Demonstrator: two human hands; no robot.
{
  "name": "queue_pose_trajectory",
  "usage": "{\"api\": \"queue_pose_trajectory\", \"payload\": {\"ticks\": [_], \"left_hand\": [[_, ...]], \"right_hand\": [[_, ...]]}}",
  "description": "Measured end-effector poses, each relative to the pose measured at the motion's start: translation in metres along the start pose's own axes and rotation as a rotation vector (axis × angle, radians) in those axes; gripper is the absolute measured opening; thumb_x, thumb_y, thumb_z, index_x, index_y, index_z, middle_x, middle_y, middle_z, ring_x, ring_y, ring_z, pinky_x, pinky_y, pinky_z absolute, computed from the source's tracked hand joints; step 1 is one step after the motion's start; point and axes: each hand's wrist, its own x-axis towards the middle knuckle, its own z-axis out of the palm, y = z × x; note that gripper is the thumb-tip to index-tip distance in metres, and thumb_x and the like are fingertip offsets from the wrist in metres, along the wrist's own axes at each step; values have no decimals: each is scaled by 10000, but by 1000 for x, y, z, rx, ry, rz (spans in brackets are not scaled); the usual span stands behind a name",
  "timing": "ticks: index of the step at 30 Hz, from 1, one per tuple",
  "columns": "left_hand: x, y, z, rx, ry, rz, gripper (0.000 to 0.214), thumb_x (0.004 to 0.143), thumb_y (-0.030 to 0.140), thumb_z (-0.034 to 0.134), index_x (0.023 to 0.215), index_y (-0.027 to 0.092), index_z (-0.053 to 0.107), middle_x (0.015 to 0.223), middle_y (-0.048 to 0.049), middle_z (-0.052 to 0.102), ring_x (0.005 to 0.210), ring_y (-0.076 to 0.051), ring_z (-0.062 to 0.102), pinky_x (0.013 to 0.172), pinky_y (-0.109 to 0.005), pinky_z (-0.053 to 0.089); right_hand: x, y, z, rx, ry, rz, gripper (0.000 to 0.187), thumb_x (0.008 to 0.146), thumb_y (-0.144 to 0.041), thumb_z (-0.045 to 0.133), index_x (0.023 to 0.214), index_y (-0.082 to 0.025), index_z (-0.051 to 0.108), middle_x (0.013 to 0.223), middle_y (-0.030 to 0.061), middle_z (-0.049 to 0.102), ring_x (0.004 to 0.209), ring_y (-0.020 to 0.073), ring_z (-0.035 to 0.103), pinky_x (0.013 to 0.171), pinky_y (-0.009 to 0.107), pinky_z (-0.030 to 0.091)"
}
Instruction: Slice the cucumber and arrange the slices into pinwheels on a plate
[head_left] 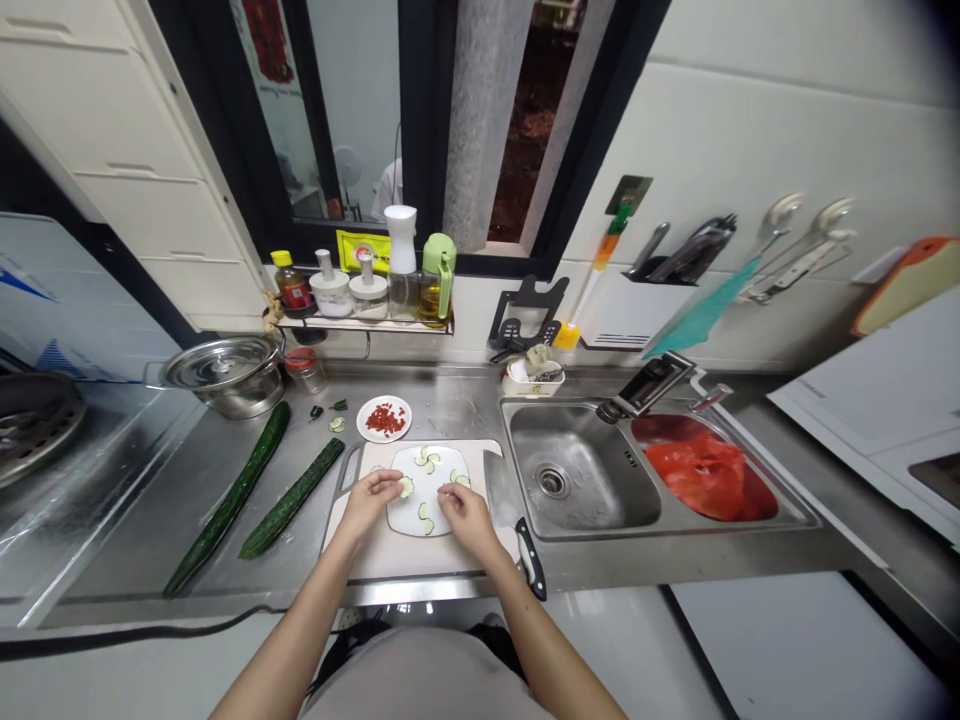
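Observation:
A white plate lies on a pale cutting board at the counter's front. Several thin cucumber slices sit around the plate's rim. My left hand pinches one cucumber slice at the plate's left edge. My right hand is closed in a pinch over the plate's right part, near another slice; what its fingertips hold is too small to make out.
A cleaver lies at the board's right edge, next to the sink. Two long cucumber pieces lie to the left, beside a steel pot. A small dish of red bits stands behind the board. A red bag fills the right basin.

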Motion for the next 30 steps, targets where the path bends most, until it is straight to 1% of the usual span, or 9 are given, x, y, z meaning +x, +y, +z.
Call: {"api": "queue_pose_trajectory", "payload": {"ticks": [3,8,13,16,20,23,26,28,30], "left_hand": [[-8,13,9,6,-78,18,453,570,431,761,908,143,671,747,-37,673,740,-168,640,712,-277,496],[-13,28,16,-40,-125,37,452,598,404,744,952,147,632,691,-1,631,671,-129,602,675,-244,460],[-14,31,16,-39,-149,27,484,595,410,740,980,151,603,704,-2,626,674,-129,593,674,-245,441],[-16,32,17,-1,-171,32,494,598,422,732,991,155,600,689,2,621,669,-134,593,679,-253,440],[-18,36,19,29,-209,53,514,599,421,740,1017,158,598,687,2,628,668,-135,593,693,-257,441],[-19,38,18,13,-145,67,529,609,439,742,1032,153,604,718,-7,644,686,-131,593,688,-245,433],[-22,40,17,21,-84,2,540,688,537,658,1051,140,611,653,-6,633,620,-120,562,613,-227,402],[-25,41,17,-4,-126,-85,582,727,592,592,1086,134,604,627,-10,627,554,-104,520,534,-211,351],[-28,41,18,-77,-195,-176,613,737,605,575,1139,143,582,673,-22,647,527,-88,501,475,-192,287]], "right_hand": [[9,-16,3,193,-13,13,217,810,-348,541,882,-187,667,714,5,629,643,127,537,624,235,437],[18,-34,3,380,-46,17,157,768,-299,562,823,-178,646,703,-1,624,660,123,551,636,234,452],[19,-39,1,369,-70,45,149,751,-278,577,834,-176,648,698,-6,630,643,116,551,622,232,444],[18,-41,1,357,-83,22,162,760,-285,584,863,-180,652,691,-11,632,633,112,548,618,230,439],[19,-44,1,362,-98,-25,118,757,-291,595,791,-184,630,718,-6,640,670,120,562,648,238,445],[19,-47,-1,363,-65,-37,129,769,-313,589,757,-187,615,741,1,642,697,127,568,685,249,449],[20,-49,-4,348,-24,-55,151,784,-334,586,774,-188,623,772,10,650,732,135,573,720,258,450],[20,-49,-4,332,-12,-64,163,791,-348,587,786,-191,631,787,13,655,748,139,575,730,260,451],[19,-48,-4,332,-8,-72,170,796,-355,589,801,-193,642,803,17,657,763,141,578,729,260,453]]}}
